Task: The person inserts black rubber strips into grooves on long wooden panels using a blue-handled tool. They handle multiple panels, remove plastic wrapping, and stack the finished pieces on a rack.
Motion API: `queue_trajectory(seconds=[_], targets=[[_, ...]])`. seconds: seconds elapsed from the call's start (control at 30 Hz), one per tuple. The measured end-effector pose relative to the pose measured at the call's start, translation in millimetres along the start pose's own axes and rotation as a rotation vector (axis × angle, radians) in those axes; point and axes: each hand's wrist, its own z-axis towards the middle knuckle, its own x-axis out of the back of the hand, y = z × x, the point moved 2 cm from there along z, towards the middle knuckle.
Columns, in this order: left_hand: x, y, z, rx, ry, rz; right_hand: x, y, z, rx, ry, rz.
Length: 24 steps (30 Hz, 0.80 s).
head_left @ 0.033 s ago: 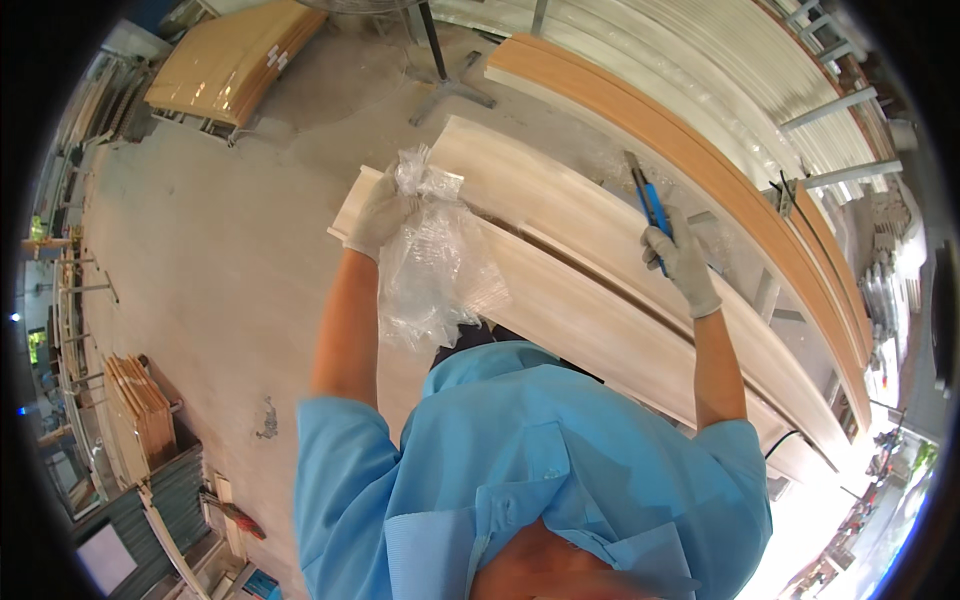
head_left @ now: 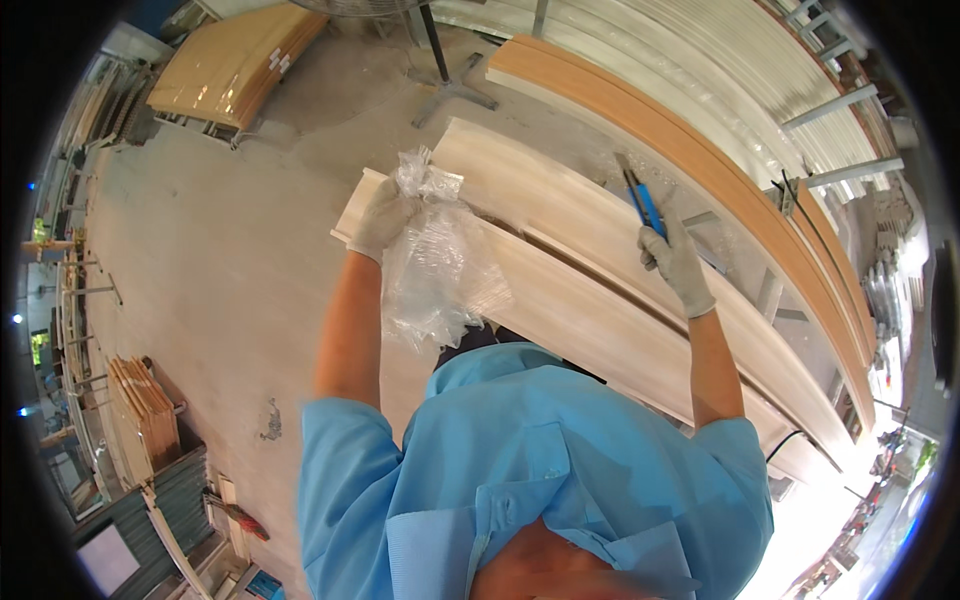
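Change: very little; the knife [head_left: 650,207] leans slightly further to the left, and the blue tail end below the right hand [head_left: 680,268] no longer shows.
Bearing on the work: judged from this, cutter and wrap stay well apart, and the blade touches no film.
Film: the crumpled clear plastic film [head_left: 440,262] hangs left of the frame's centre, thin and glossy, bunched into a knot of folds at its top and spreading into a loose, wrinkled sheet below.
Left hand: the gloved left hand [head_left: 382,218] has its fingers clamped on the film's bunched top, over the end of the lower board; whether they also grip the board I cannot tell.
Right hand: gloved, right of centre, fingers wrapped around the knife's slim blue handle, blade toward the top of the frame.
Boards: the upper board [head_left: 570,190] and lower board [head_left: 560,290] run from centre-left to lower right, long, pale and faintly grained, a dark gap between them.
Upper right: a smooth orange-brown board [head_left: 620,92] beside ribbed white lengths [head_left: 700,50].
Upper left: glossy tan panels [head_left: 222,72], stacked.
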Motion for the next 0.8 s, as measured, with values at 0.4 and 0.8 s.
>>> queue_trajectory(seconds=[0.4,0.8], targets=[[108.9,-32.4,84.1,-0.157,0.552,1.122,-56.3,-4.3,16.5,0.122,0.099,-0.109],[223.8,128.9,64.7,-0.823,0.436,0.972,-140.6,-78.6,36.0,0.125,0.306,0.459]])
